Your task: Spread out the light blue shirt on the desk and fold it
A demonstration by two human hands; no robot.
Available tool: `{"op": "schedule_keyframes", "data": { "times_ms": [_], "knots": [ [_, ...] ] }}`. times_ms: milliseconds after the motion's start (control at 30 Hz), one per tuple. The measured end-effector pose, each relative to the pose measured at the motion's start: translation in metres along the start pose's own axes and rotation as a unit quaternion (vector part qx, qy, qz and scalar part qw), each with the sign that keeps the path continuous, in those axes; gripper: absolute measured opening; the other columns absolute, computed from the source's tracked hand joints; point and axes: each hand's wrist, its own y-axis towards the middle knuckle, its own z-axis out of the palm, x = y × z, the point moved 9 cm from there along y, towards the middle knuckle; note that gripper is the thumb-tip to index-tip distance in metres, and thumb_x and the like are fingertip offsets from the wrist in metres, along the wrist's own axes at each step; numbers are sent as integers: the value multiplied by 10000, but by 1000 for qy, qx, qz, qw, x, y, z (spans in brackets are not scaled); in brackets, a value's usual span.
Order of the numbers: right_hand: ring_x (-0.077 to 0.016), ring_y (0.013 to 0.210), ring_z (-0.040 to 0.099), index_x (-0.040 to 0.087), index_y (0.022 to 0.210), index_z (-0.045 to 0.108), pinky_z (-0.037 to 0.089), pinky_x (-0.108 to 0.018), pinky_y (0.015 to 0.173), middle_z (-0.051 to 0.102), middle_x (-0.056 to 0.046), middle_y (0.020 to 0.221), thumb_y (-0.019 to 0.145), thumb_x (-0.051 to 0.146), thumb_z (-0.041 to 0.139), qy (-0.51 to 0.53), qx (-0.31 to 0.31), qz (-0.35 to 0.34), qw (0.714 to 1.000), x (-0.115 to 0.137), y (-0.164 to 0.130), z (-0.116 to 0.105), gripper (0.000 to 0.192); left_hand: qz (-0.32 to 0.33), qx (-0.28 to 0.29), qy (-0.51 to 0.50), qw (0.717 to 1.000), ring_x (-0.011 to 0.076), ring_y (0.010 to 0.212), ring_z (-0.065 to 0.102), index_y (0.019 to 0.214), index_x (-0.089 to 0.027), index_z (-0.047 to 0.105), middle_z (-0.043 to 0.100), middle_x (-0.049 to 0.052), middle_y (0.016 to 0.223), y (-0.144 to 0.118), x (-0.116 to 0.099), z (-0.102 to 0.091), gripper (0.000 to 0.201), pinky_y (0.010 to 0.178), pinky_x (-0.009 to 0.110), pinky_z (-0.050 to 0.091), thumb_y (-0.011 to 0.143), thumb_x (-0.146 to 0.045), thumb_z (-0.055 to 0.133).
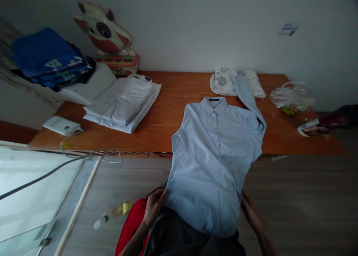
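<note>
A light blue button-up shirt (207,155) lies front side up, its collar and shoulders on the wooden table (181,86) and its lower part hanging over the front edge toward my lap. One sleeve stretches back across the table at the right; the other sleeve is out of sight. My left hand (156,204) pinches the shirt's left side near the hem. At the opposite side edge, my right hand (250,209) is closed on the fabric, with its fingertips partly hidden by the shirt.
Folded white clothes (123,103) lie at left, beside a white power bank (62,125) with a cable. Behind are a cow-shaped toy keyboard (112,43) and blue clothing (50,58). A patterned cloth (223,82) and plastic bag (293,97) sit right. A bottle (119,210) lies on the floor.
</note>
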Motion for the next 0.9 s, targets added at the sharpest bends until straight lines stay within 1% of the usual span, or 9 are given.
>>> {"op": "schedule_keyframes", "data": {
  "times_ms": [167,267,333,433,533,633,700,767,900],
  "knots": [
    [-376,857,786,261,865,796,650,-507,795,813,-64,862,461,560,908,75,-1,119,990,-21,-13,-39,515,15,-37,45,998,304,906,702,972,-192,793,773,66,902,-12,-18,-2,568,805,351,556,851,-736,683],
    [-380,896,777,257,886,804,643,-522,830,816,-85,917,485,534,921,20,13,69,997,-8,-1,-58,501,28,-75,59,995,285,797,681,962,-234,788,743,43,831,-19,-30,-5,473,735,355,550,804,-678,760],
    [-382,940,760,262,879,791,629,-536,884,804,-81,927,486,559,907,-54,-24,-5,998,8,7,-64,507,56,-115,75,989,259,726,643,947,-266,785,712,26,786,-19,-50,-9,385,690,347,536,775,-609,812],
    [-361,982,742,255,922,768,593,-543,968,792,-71,962,539,650,845,-92,-79,-77,990,29,8,-55,555,168,-141,106,970,222,680,592,879,-275,766,677,26,766,-10,-115,-5,246,677,337,523,849,-519,768],
    [-334,1044,739,271,1060,781,584,-491,979,798,-81,1103,630,666,814,-85,22,-86,992,39,3,-7,585,319,-117,156,928,215,785,657,996,-253,765,733,55,898,12,-214,16,215,775,349,560,984,-424,636],
    [-313,955,736,287,1076,787,601,-453,875,796,-66,1072,642,664,836,-102,95,-92,986,51,-3,29,577,413,-57,227,880,226,1065,709,1205,-246,734,764,81,1171,58,-309,54,289,977,371,574,1070,-379,516],
    [-300,893,713,266,936,785,590,-432,834,777,-53,964,640,679,840,-127,94,-121,980,67,-6,32,512,447,-11,311,838,231,1306,645,1379,-216,656,709,97,1385,95,-353,88,373,1164,396,493,1095,-339,448],
    [-289,891,691,246,820,755,572,-401,827,748,-46,900,648,673,848,-145,98,-145,974,83,-11,26,470,443,1,405,800,267,1449,552,1475,-134,585,627,152,1520,134,-372,115,457,1262,436,397,1095,-330,424],
    [-277,879,674,266,802,749,558,-358,778,722,-38,858,664,621,886,-135,156,-105,973,106,-25,6,404,423,-4,495,759,337,1618,334,1597,-56,459,434,206,1697,180,-364,142,631,1345,505,232,1103,-439,379]
  ]
}}
